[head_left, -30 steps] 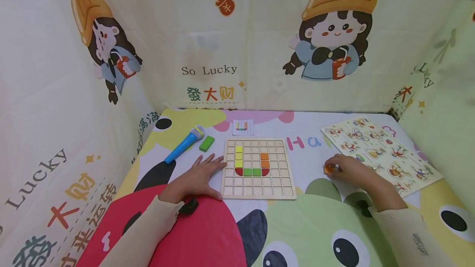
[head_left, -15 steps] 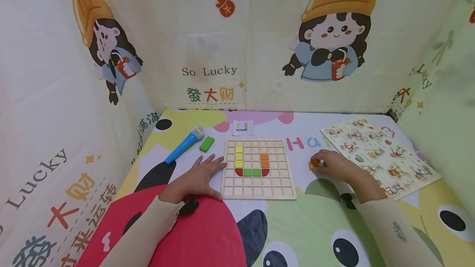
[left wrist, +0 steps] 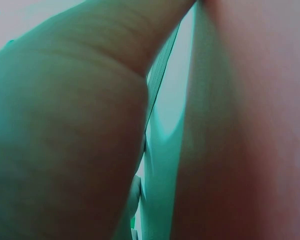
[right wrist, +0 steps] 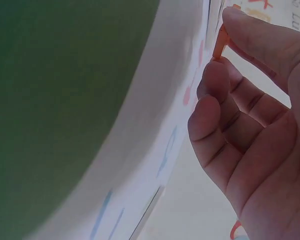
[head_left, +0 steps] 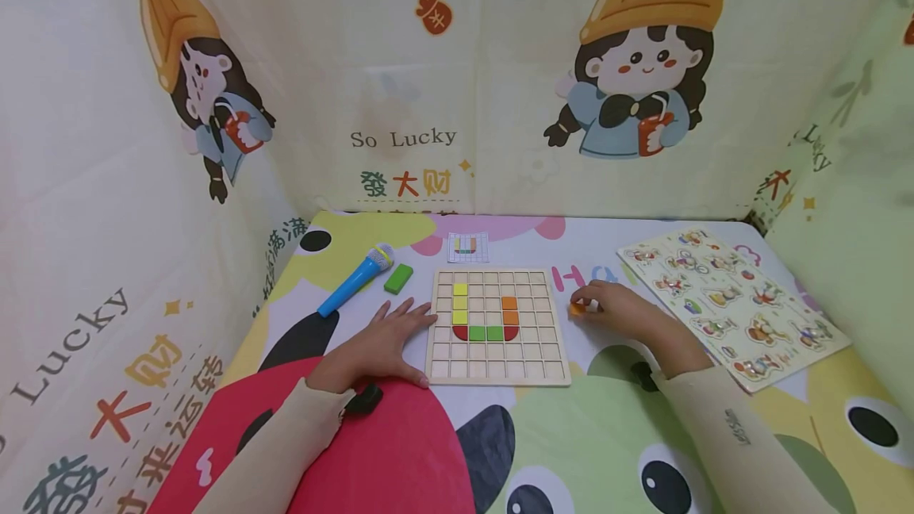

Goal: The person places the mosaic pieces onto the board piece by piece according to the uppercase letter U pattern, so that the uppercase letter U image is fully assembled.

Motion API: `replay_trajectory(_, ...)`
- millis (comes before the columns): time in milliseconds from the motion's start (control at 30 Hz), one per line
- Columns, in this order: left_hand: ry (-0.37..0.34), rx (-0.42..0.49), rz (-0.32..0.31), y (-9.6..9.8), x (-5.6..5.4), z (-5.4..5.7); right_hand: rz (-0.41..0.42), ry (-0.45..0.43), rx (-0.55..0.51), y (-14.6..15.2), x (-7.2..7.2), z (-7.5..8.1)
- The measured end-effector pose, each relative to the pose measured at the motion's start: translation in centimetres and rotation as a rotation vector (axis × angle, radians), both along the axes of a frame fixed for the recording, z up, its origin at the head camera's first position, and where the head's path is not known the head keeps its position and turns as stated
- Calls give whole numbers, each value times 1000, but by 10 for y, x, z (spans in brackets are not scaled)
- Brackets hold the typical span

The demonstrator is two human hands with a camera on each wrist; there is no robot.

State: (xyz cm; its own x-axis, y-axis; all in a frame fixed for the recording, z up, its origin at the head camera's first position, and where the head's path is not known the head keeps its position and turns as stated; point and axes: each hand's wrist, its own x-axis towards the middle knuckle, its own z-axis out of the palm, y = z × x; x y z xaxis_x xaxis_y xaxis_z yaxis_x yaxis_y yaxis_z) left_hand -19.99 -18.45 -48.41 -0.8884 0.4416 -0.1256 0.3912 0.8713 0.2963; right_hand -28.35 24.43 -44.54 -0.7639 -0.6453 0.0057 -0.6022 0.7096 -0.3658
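A wooden grid board [head_left: 493, 367] lies in the middle of the table, with yellow, red, green and orange pieces set in a U shape. Spread fingers of my left hand [head_left: 374, 345] touch the board's left edge. Just off the right edge, my right hand [head_left: 621, 312] pinches a small orange block [head_left: 577, 308] between thumb and fingers. In the right wrist view the orange block [right wrist: 220, 42] shows partly, its top end covered by the thumb. The left wrist view holds mostly blurred skin and tablecloth.
Behind the board lies a small pattern card [head_left: 467, 247] with a coloured U. A green block [head_left: 398, 278] and a blue toy microphone [head_left: 355, 280] are at the left. An illustrated puzzle board [head_left: 735, 304] lies at the right, beyond the right forearm.
My right hand has moved left with the orange block, from beside the puzzle board to near the grid board's right edge. My left hand has stayed in place.
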Motion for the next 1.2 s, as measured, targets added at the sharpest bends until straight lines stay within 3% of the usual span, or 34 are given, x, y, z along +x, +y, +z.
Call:
replay_trajectory(567, -4, 14, -2, 0, 0, 0, 0, -73, -29, -45, -6, 3)
replay_trajectory(1200, 3, 24, 9, 0, 3, -1, 7, -84, -23, -78, -6, 5)
